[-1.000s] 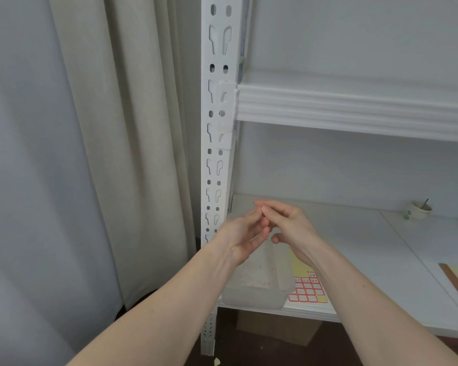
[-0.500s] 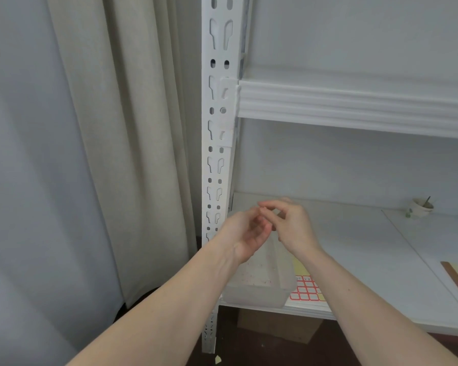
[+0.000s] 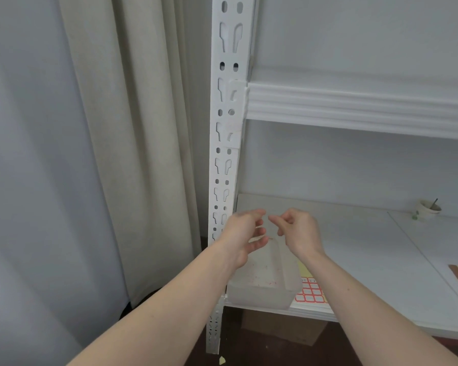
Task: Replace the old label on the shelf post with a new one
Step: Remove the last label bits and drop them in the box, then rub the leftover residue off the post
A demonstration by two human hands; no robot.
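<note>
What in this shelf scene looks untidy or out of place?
A small scrap lies on the dark floor by the foot of the shelf post. The translucent tub on the shelf holds reddish specks. Nothing looks spilled or broken.

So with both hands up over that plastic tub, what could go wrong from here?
Whatever the left hand and right hand are working between their fingertips is too small to see; it could stick to skin or drop into the translucent tub. The tub sits at the shelf's front edge, so a forearm could knock it off.
</note>
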